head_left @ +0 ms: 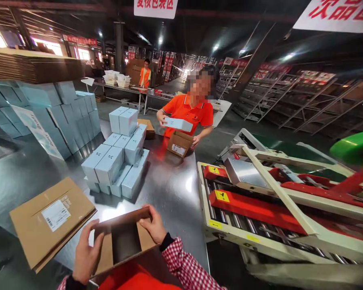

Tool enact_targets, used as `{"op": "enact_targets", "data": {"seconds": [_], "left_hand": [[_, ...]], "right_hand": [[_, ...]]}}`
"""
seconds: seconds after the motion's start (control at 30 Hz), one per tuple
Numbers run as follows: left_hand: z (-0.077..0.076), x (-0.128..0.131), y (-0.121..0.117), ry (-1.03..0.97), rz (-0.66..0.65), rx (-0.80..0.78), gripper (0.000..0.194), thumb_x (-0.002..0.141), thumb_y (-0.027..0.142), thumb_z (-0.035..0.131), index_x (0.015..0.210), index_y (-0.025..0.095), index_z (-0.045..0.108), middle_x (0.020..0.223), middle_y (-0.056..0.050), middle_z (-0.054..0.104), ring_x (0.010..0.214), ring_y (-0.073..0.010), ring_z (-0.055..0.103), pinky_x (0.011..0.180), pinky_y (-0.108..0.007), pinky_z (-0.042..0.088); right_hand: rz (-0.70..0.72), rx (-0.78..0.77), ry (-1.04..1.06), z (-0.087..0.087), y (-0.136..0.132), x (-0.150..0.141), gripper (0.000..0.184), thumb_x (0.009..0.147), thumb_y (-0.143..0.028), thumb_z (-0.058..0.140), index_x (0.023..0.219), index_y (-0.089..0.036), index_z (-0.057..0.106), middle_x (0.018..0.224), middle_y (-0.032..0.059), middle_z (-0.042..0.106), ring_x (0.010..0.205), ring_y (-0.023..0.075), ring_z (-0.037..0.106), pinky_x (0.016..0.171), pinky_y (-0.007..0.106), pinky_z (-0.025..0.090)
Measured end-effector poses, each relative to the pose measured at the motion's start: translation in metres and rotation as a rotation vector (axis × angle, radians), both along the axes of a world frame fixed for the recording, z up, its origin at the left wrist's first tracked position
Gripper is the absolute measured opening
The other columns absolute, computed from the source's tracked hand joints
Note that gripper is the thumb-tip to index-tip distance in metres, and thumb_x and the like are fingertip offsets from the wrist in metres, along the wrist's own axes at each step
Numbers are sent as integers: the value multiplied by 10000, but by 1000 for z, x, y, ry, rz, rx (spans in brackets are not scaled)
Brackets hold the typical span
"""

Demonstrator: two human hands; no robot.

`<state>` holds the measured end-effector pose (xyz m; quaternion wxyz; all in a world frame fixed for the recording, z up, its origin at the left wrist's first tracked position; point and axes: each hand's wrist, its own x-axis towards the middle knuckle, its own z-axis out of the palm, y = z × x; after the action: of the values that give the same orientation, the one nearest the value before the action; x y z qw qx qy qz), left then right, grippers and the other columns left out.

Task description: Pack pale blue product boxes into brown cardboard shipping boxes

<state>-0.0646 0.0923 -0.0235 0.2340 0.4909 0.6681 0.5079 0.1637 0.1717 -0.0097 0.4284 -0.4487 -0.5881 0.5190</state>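
Carton (125, 240) — left hand (86, 253), right hand (155, 227), opposite ends

Low in the middle of the frame, your left hand (86, 251) and right hand (154, 226) grip the two ends of an open box (125, 230) over the metal table (172, 197), with labelled flat cartons (38, 221) at your lower left and stacked blue boxes (109, 163) just above centre-left. Upper centre, a co-worker (181, 105) facing you holds a blue carton (179, 124) above a brown box (179, 144). A roller conveyor (254, 207) fills the right, while more blue boxes stand upper left under a cardboard pile (33, 66).
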Motion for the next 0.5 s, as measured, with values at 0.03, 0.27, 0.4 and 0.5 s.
{"op": "enact_targets", "data": {"seconds": [0.03, 0.27, 0.4, 0.5], "left_hand": [[-7, -5, -3, 16, -20, 35, 338, 768, 403, 574, 1024, 183, 573, 1118, -118, 609, 1084, -297, 565, 1027, -502, 389], [-22, -41, -18, 94, -307, 2, 241, 802, 284, 491, 966, 238, 660, 1172, -77, 648, 1149, -288, 563, 1027, -491, 418], [-16, -54, -26, 120, -437, -85, 312, 807, 342, 533, 1084, 303, 672, 1306, -41, 565, 1257, -291, 468, 1069, -480, 372], [-12, -64, -34, 146, -594, -163, 417, 783, 391, 562, 1195, 356, 611, 1370, -2, 499, 1318, -292, 386, 1083, -463, 357]], "right_hand": [[-1, 53, -32, 0, 2, 5, 358, 689, -257, 633, 1027, -182, 543, 1024, 68, 571, 971, 221, 556, 917, 396, 439], [831, 35, -414, 53, 21, 85, 899, 618, -470, 746, 1391, -207, 370, 1501, 143, 179, 1387, 298, 185, 1107, 460, 214], [753, 135, -381, 55, -3, 81, 1136, 498, -551, 808, 1428, -166, 281, 1487, 170, 198, 1398, 325, 94, 1133, 476, 131], [438, 210, -337, 35, -18, 50, 644, 681, -470, 722, 1192, -140, 512, 1252, 136, 481, 1263, 289, 347, 1072, 448, 280]]}}
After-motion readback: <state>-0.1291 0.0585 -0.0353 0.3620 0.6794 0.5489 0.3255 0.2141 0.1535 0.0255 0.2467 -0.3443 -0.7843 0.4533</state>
